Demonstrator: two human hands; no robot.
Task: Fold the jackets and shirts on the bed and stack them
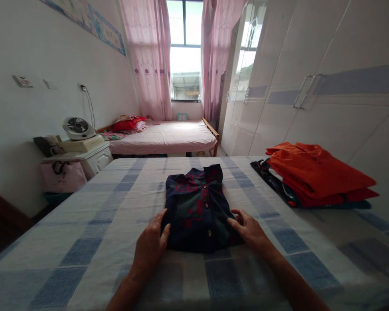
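A dark navy shirt [194, 216] with red and green patches and a row of buttons lies folded on the bed, its collar pointing away from me. My left hand [151, 242] grips its left edge near the bottom, with the thumb on the near side. At the lower right edge, my right hand [248, 229] holds the cloth between thumb and fingers. The fingertips beneath the shirt's edges are partly hidden.
A stack of folded clothes [317, 172], orange on top, sits on the checked bedsheet [116, 207] at the right. Beyond are a second bed [175, 138], a white fan [78, 127] on a cabinet, a pink bag [65, 177] and a tall wardrobe [311, 56].
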